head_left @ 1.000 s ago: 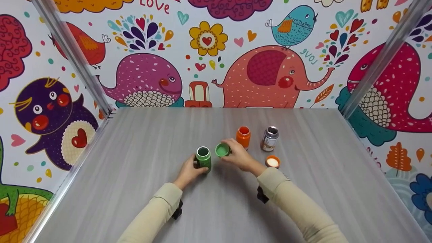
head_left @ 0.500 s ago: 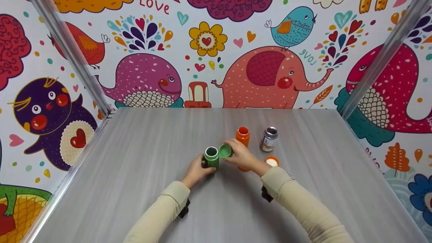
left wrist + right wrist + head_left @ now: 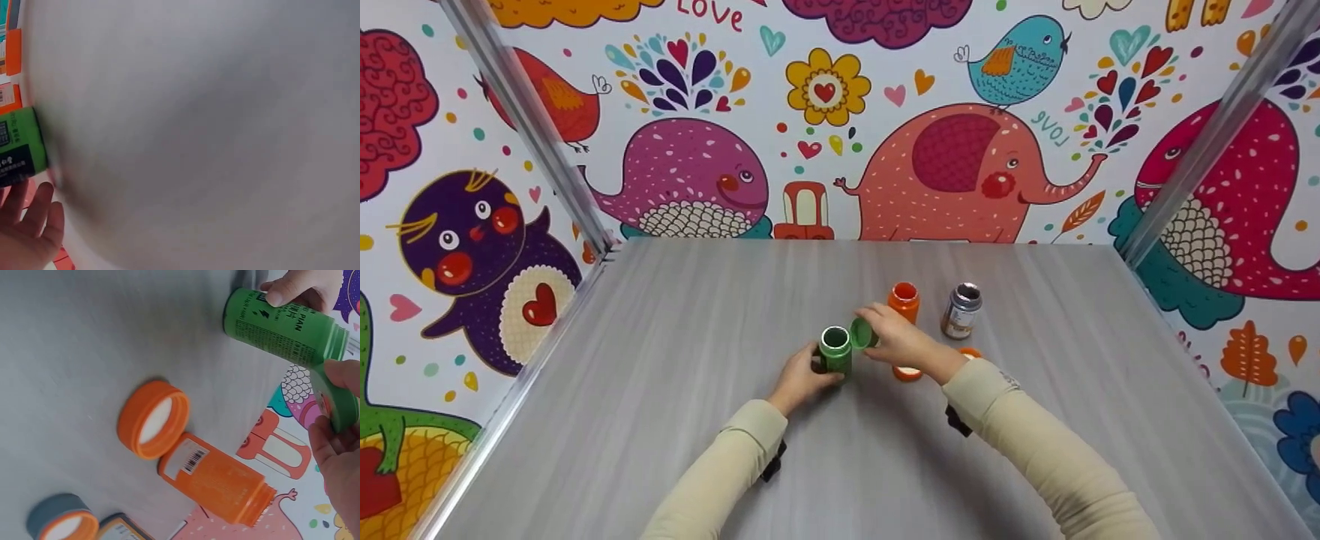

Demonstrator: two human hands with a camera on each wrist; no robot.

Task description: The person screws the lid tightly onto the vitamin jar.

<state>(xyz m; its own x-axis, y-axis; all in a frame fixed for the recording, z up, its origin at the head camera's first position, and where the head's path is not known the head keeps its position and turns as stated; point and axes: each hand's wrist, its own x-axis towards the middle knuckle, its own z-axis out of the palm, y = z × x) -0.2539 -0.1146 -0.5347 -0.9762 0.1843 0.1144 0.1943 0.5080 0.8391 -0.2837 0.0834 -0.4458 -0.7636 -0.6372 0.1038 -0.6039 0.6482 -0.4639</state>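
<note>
My left hand grips an uncapped green bottle that stands upright on the table. In the left wrist view, its dark-and-green label shows above the left hand's fingers. Beside the bottle's mouth, my right hand pinches a green cap tilted on its side. The cap overlaps the bottle's neck in the right wrist view; whether they touch I cannot tell. Just behind the right hand stands an open orange bottle, partly hidden by it.
An open grey bottle stands right of the orange one. An orange cap lies on the table before the orange bottle. Near the grey bottle lies a grey cap with an orange inner rim. A patterned wall rises behind the table.
The left hand has brought the green bottle rightward, closer to the green cap. The right hand has tipped the cap from facing up onto its side. The other bottles have stayed put.
</note>
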